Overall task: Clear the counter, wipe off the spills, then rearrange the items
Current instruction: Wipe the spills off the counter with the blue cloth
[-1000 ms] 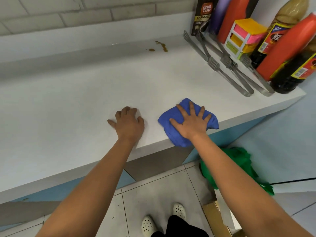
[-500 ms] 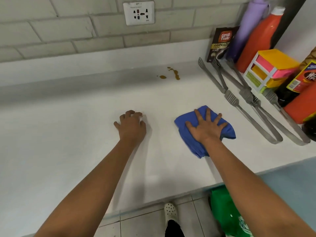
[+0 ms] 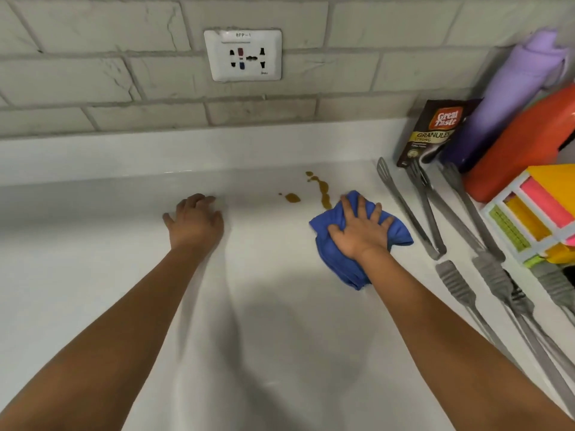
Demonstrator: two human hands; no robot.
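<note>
Since a moment ago I have pushed the blue cloth (image 3: pixel 339 262) away from the counter's front edge toward the wall, so its far corner now touches the near end of the long brown streak of spilled liquid (image 3: pixel 322 191). My right hand (image 3: pixel 361 233) lies flat on top of the cloth with the fingers spread and fairly straight, pressing it onto the white counter (image 3: pixel 267 337); the cloth bunches out on both sides of my palm and trails back under my wrist. A second, smaller brown puddle (image 3: pixel 292 198) sits just left of the streak, apart from the cloth, with a tiny drop beside it.

My left hand (image 3: pixel 194 220) has also slid forward and rests on the bare counter well left of the spills, holding nothing, its fingertips bent lightly against the surface and the thumb out to the side.

Along the right side several metal tongs (image 3: pixel 410 213) lie side by side, near the cloth but not touching it. Behind them, against the wall, stands a dark Great Taste granules coffee pouch (image 3: pixel 431 132), then a purple bottle (image 3: pixel 510 98) and an orange bottle (image 3: pixel 529 144). A small white rack of coloured drawers (image 3: pixel 535 213) sits at the right edge. On the brick wall above hangs a white power socket (image 3: pixel 242 54).
</note>
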